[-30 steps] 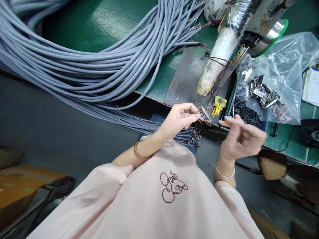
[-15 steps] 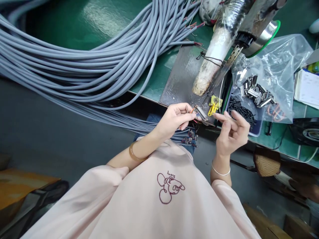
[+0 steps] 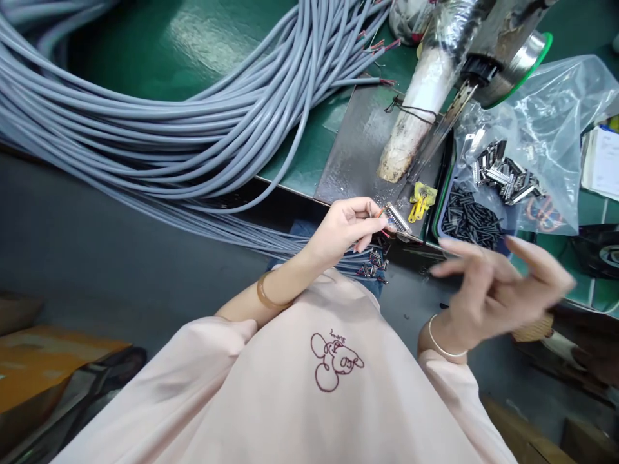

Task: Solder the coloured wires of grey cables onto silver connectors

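My left hand (image 3: 351, 227) is closed in a pinch on the wire ends of a grey cable, with orange and red wires showing by the fingertips. A metal multi-pin connector (image 3: 397, 219) sits at those fingertips, at the near edge of the dark metal plate (image 3: 345, 151). My right hand (image 3: 498, 290) is raised to the right, in front of the tray, blurred, its fingers apart and nothing visible in them. Black sleeve pieces (image 3: 471, 216) fill the blue tray (image 3: 510, 243) just beyond it. A yellow clip (image 3: 420, 201) lies beside the connector.
Grey cables (image 3: 217, 138) sweep across the green table (image 3: 193, 38) and hang over its edge. A white-wrapped stand (image 3: 409, 132) and a solder spool (image 3: 520, 71) rise over the plate. Loose connectors (image 3: 507, 174) lie on a clear plastic bag (image 3: 556, 116). Finished cable ends (image 3: 374, 264) rest on my lap.
My right hand has moved right and toward me, away from the connector, and its fingers have spread. The left hand keeps its pinch by the connector. The view has shifted slightly.
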Demonstrator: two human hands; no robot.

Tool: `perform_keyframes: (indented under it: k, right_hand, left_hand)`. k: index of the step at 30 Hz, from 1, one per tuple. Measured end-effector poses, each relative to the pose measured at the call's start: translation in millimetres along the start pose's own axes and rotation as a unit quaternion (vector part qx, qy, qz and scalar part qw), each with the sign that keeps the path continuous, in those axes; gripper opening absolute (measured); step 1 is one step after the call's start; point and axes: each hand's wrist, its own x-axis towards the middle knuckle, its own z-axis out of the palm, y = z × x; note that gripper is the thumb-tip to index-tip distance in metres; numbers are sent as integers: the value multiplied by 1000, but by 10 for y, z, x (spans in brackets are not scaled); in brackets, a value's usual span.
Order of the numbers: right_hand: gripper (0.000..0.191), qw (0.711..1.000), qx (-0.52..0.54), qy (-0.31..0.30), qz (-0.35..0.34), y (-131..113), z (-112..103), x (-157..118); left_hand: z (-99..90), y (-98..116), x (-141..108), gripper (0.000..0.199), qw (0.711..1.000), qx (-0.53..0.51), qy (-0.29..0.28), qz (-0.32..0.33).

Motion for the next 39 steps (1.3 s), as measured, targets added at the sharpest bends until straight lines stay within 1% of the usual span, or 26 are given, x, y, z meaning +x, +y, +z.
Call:
perform_keyframes:
  k: [1,2,3,5,7,9,10,13,15,17,19,22,27,31,34,39]
  right_hand:
    - [24,998,40,48,26,61,183,15]
    - [22,994,59,88,31,116,342,20]
    - [18,992,64,107,21,163,469,16]
    - [16,989,96,109,20,221,628,-8]
    - [16,990,104,92,-2,241,703,-28]
    - [15,993,92,72,-22,249,746,-26]
    - [14,994,89,63,-20,255,764,-18]
    - [9,992,115,42,34,291,815,16]
    - [9,986,148,21,70,317,837,32]
    - [9,983,166,8,80,335,848,35]
    - [8,986,153,22,59,344,855,27]
    - [9,993,108,48,12,352,868,9]
    - [11,995,88,38,-9,361,898,12]
    - [13,995,66,51,-50,356,911,49]
    - [15,995,49,64,-67,356,914,79]
    - [13,993,18,66,-95,369,916,115]
  left_hand:
    - [-1,10,4,23,1000,-11,-2,-4]
    - [0,17,8,24,1000,-22,-4,-8]
    - [4,21,13,24,999,-33,-7,-12]
    - [20,17,22,23,999,-47,-11,-19]
    - [44,-1,27,22,999,-40,-5,-19]
    - [69,-23,26,21,1000,-19,12,-8]
    - [79,-31,25,20,1000,-9,19,-1]
    - [94,-39,22,19,1000,8,27,10]
    - [95,-31,24,19,1000,9,26,8]
    - [93,-24,30,19,999,9,29,7]
    - [91,-29,38,20,999,18,38,14]
    - [85,-65,56,21,997,46,55,41]
    - [80,-135,90,19,990,82,81,85]
    - [110,-131,112,19,982,95,92,131]
    - [138,-110,124,18,976,110,91,162]
    - [161,-90,132,17,971,125,102,179]
